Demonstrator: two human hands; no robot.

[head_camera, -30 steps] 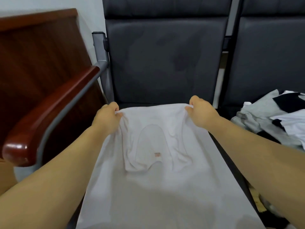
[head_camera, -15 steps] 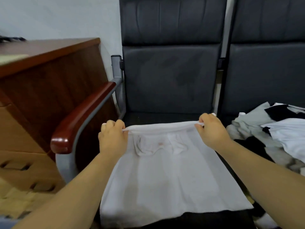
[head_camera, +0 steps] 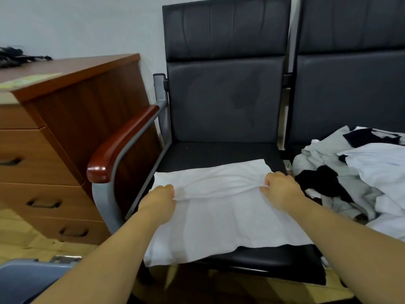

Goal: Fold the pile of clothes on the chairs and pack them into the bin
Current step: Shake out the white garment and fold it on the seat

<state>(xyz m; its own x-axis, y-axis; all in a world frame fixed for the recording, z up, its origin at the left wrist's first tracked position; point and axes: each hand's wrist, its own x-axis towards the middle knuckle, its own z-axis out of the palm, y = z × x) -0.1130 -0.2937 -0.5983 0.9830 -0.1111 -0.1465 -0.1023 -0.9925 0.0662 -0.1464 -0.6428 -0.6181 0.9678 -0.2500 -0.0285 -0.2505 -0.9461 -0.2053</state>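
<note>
A white shirt lies flat on the seat of the left-hand chair, its near edge just over the seat's front edge. The left hand pinches a gathered fold at the shirt's left side. The right hand pinches the same fold at the right side, and a ridge of cloth runs between them.

This looks like the far half being folded toward the front edge. To do it well, both hands should travel level and together. Holding the ridge taut lets the doubled layer land square with the sides, and the creases can then be smoothed.

The cloth looks thin, soft and limp; the seat is dark, smooth padding. The pile of clothes, crumpled white, grey and black, sits on the right chair. What looks like a blue-grey bin shows at the lower left.
</note>
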